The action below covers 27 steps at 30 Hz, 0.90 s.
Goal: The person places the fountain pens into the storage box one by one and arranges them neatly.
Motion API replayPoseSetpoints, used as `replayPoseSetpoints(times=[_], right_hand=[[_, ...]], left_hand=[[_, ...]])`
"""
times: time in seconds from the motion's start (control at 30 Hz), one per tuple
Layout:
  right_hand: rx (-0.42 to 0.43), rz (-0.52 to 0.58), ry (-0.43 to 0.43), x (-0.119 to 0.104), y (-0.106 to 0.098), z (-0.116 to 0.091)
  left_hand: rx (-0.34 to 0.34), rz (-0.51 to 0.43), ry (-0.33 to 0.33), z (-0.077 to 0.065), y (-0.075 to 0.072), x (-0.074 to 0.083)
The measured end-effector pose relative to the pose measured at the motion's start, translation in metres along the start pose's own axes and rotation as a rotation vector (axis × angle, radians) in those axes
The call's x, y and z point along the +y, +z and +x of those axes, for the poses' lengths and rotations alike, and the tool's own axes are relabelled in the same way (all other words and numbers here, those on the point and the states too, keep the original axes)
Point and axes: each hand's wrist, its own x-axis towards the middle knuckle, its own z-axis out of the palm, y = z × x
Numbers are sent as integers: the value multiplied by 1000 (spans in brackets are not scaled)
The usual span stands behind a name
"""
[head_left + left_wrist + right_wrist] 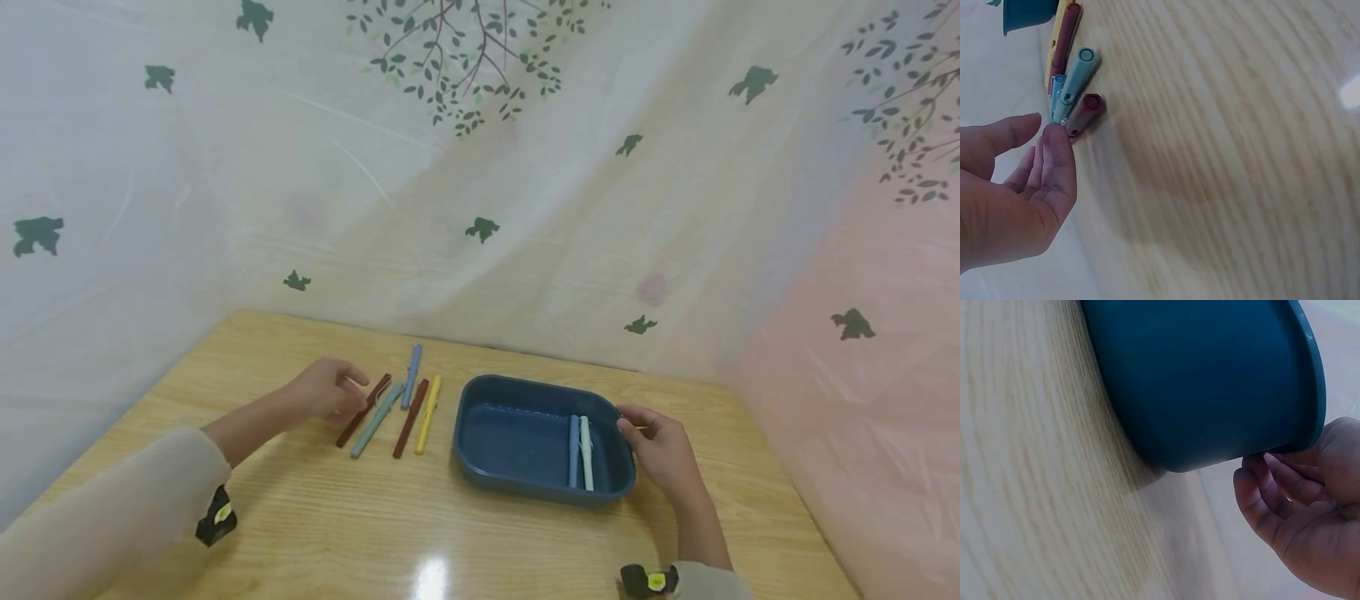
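My left hand (328, 390) hovers at the left end of a loose group of pens, thumb and fingers apart. Its fingertips are close to a dark red pen (1087, 112); whether they touch it I cannot tell. Beside that pen lie a teal pen (377, 420), a blue pen (412, 377), a second dark red pen (411, 419) and a yellow pen (428, 415). With thumb and fingers, my right hand (662, 448) pinches the right rim of a dark blue bin (510, 483). Inside the bin, a blue pen (573, 452) and a mint green pen (587, 454) lie side by side.
Everything stands on a light wooden table (315, 533). A pale curtain (375, 250) printed with leaves and birds hangs behind the table's far edge and along its sides.
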Motion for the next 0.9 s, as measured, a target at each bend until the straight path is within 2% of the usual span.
replayPoseSetpoints(times=[0.17,0.3,0.4,0.9], right_hand=[[1,5,-5,0,0,0],[-7,20,-5,-1,0,-2],[-13,27,4,-2,0,-3],[-4,15,-3,-2,-1,-2]], left_hand=[[6,18,7,-1,-2,-12],[-12,-23,-6,-2,-2,-18],[-17,-40,-19,-3,-1,-19],[-27,24,-74,4,2,-17]])
